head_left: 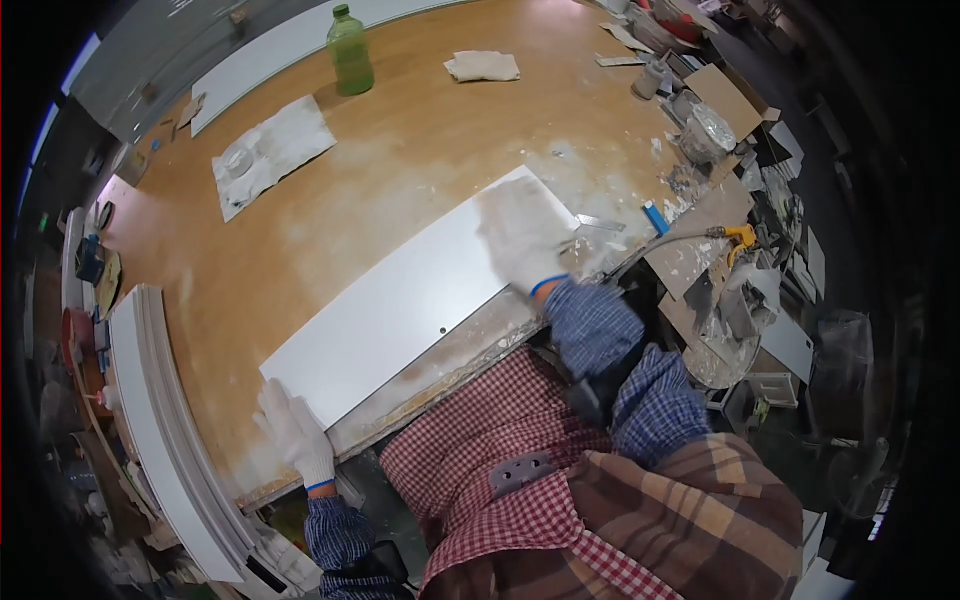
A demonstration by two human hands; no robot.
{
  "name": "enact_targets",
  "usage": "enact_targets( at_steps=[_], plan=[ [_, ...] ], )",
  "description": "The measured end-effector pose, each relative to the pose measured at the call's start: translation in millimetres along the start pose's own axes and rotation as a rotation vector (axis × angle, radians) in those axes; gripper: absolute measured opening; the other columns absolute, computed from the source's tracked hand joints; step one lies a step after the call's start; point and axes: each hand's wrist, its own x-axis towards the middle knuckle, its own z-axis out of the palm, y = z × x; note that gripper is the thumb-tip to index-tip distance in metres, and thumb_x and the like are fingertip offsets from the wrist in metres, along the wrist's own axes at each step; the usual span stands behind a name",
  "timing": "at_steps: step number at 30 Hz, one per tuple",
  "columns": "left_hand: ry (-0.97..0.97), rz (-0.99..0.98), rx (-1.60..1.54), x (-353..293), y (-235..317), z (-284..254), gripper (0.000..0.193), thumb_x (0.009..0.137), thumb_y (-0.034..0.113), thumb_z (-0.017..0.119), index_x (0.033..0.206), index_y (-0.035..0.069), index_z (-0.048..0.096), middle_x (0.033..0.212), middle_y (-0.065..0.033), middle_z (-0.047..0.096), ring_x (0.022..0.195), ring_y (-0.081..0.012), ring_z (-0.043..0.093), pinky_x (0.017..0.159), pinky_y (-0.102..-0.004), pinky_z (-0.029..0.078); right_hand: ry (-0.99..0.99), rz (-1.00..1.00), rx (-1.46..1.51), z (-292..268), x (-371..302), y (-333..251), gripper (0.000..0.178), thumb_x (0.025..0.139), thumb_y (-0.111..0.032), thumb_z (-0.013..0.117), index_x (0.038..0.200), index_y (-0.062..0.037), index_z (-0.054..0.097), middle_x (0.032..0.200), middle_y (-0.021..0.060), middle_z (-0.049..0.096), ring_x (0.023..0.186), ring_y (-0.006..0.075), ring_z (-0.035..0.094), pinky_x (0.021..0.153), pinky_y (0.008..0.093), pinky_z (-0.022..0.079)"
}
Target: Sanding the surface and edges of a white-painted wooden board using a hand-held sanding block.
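A long white panel (410,290) lies slantwise on the wooden worktable near its front edge, with a small dark hole close to its near side. My left hand (298,430), in a white knit glove, rests against the panel's left end with its fingers stretched out. Over the panel's right end is my right hand (520,235), also in a white glove. Motion blurs its fingers, so whether anything is under or in them cannot be made out. Just beyond it lies a flat metal scraper-like piece (600,224).
Stacked white panels (165,420) stand at the left. Farther back are a green bottle (350,55), a folded cloth (483,67) and a white sheet (285,145) bearing a small round lid. A blue lighter-like object (655,218), a yellow-handled air gun (741,236) and dusty clutter fill the right.
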Motion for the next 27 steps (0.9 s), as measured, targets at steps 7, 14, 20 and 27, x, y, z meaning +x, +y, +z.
enact_targets(
  at_steps=[7, 14, 20, 27],
  plan=[
    [-0.012, -0.017, -0.045, -2, -5, -1, 0.051, 0.105, 0.02, 0.046, 0.15, -0.004, 0.048, 0.157, -0.0221, 0.046, 0.152, -0.0333, 0.034, 0.128, -0.0492, 0.009, 0.228, -0.552, 0.53, -48, -22, -122, 0.038, 0.083, -0.03, 0.068, 0.116, -0.0112, 0.069, 0.116, 0.0137, 0.067, 0.117, 0.0337, 0.061, 0.102, 0.0479, 0.05],
    [0.022, -0.061, -0.07, -1, 9, -11, 0.046, 0.102, 0.015, 0.053, 0.145, -0.003, 0.054, 0.152, -0.0216, 0.052, 0.145, -0.0427, 0.039, 0.126, -0.0497, 0.02, 0.25, -0.166, -0.213, 16, 27, 55, 0.049, 0.099, -0.035, 0.054, 0.14, -0.008, 0.059, 0.135, 0.0171, 0.06, 0.131, 0.0362, 0.051, 0.118, 0.0545, 0.031],
    [0.032, -0.113, -0.203, 0, 8, -16, 0.047, 0.103, 0.014, 0.053, 0.147, -0.003, 0.052, 0.152, -0.024, 0.051, 0.148, -0.0405, 0.038, 0.125, -0.0451, 0.024, -0.073, -0.368, 0.218, -29, 36, -148, 0.05, 0.099, -0.036, 0.054, 0.141, -0.0085, 0.058, 0.141, 0.0156, 0.058, 0.135, 0.0341, 0.048, 0.121, 0.0544, 0.026],
    [0.374, -0.263, -1.274, -2, -7, -15, 0.071, 0.113, 0.039, 0.032, 0.164, -0.001, 0.004, 0.17, -0.0241, 0.017, 0.158, -0.0342, 0.015, 0.13, -0.0438, 0.012, -0.096, -0.994, 0.628, -40, 10, -317, 0.047, 0.094, -0.037, 0.061, 0.128, -0.0053, 0.064, 0.13, 0.014, 0.064, 0.129, 0.0327, 0.054, 0.121, 0.0497, 0.032]
  ],
)
